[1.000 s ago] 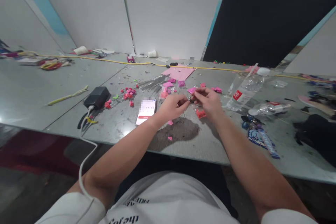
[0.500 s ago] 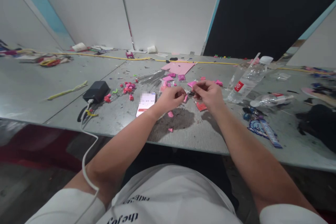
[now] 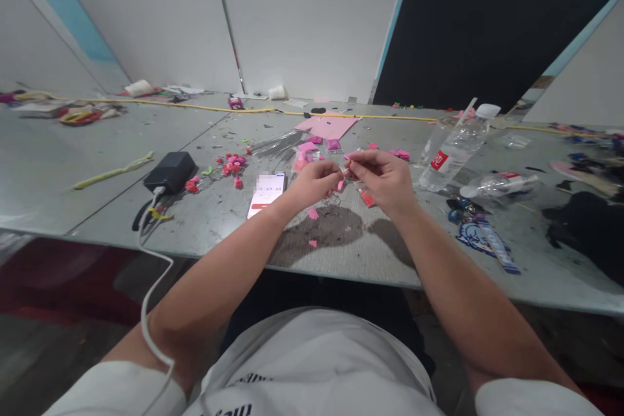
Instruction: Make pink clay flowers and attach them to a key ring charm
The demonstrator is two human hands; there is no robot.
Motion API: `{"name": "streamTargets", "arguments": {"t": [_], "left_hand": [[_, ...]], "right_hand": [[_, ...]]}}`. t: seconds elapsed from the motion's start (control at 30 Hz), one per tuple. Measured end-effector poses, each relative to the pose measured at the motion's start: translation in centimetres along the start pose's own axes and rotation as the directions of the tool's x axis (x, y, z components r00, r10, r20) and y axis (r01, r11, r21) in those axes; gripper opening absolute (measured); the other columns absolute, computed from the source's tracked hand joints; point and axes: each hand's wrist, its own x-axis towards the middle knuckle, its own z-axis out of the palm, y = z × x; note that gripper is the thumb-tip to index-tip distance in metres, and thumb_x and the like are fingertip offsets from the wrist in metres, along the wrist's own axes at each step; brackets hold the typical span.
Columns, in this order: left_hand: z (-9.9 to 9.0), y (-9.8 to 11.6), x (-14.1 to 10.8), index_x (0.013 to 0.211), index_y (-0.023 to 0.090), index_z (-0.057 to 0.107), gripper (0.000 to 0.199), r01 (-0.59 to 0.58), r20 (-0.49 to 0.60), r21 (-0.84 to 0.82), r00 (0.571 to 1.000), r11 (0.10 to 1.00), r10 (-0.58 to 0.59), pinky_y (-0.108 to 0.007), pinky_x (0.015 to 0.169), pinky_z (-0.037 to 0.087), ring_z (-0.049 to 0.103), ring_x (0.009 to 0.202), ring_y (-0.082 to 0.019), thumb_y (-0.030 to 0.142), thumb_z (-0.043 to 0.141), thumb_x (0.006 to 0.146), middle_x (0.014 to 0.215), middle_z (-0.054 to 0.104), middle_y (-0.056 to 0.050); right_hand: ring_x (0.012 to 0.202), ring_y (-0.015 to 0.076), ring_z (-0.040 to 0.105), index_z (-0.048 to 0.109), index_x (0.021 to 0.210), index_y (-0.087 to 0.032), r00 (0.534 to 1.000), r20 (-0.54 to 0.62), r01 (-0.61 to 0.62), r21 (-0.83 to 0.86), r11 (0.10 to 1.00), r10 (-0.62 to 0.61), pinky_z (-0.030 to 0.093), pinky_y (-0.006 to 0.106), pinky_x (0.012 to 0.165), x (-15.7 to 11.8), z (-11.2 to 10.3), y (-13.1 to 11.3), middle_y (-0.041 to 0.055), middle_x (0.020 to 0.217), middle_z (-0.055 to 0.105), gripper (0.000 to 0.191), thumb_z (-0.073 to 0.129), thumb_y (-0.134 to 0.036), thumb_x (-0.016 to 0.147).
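Note:
My left hand (image 3: 318, 183) is closed in a pinch above the table, with a small soft-looking pink piece (image 3: 340, 186) at its fingertips. Close beside it, the thumb and fingers of my right hand (image 3: 385, 181) are pinched together; whatever they hold is too small to name. The fingertips of both hands almost meet. Under my right hand lies a red packet (image 3: 366, 197). Two pink scraps, one of them nearer (image 3: 312, 243), lie on the table in front of my hands. Beyond them are pink packets (image 3: 333, 144) and a pink sheet (image 3: 336, 125).
Left of my hands lie a phone (image 3: 266, 195), small pink-red flowers (image 3: 234, 164), thin wires (image 3: 277, 146) and a black adapter (image 3: 170, 172) with a white cable. To the right, a water bottle (image 3: 453, 156) stands near a lying bottle (image 3: 500, 186) and a blue-white keychain (image 3: 480, 237).
My right hand has come nearer to my left, and their fingertips are closer together. The whole view has shifted slightly. The pink piece stays at my left fingertips.

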Motion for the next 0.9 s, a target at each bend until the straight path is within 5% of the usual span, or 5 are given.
{"name": "streamTargets", "arguments": {"t": [0.23,0.6,0.9], "left_hand": [[-0.2,0.5,-0.3,0.072,0.019,0.06,0.015,0.01,0.004,-0.122,1.0,0.992,-0.009,-0.023,0.051,0.036,0.049,0.051,-0.008,0.018,0.063,0.087,0.056,0.054,0.004],[-0.1,-0.2,0.1,0.072,0.019,0.059,0.022,0.009,0.023,-0.158,1.0,0.987,-0.005,-0.025,0.052,0.038,0.048,0.05,-0.008,0.025,0.068,0.092,0.057,0.054,0.003],[-0.2,0.9,-0.4,0.072,0.019,0.06,0.018,0.022,0.038,-0.164,0.999,0.986,-0.016,-0.025,0.052,0.036,0.048,0.052,-0.008,0.018,0.065,0.089,0.059,0.055,0.003]], "right_hand": [[0.067,0.0169,0.069,0.075,0.084,-0.023,0.999,0.047,0.01,-0.117,0.993,-0.004,0.057,0.03,0.058,-0.4,0.3,-0.3,0.0026,0.077,0.076,0.045,0.096,-0.061,0.071],[0.079,0.0199,0.075,0.08,0.093,-0.024,0.997,0.054,0.067,-0.066,0.996,-0.063,0.066,0.038,0.076,-0.7,0.4,-0.2,0.0057,0.09,0.082,0.032,0.093,-0.049,0.079],[0.073,0.0191,0.074,0.082,0.09,-0.024,0.998,0.034,0.049,-0.101,0.994,-0.046,0.066,0.037,0.072,-0.5,0.5,-0.1,0.0036,0.083,0.08,0.033,0.092,-0.053,0.079]]}}
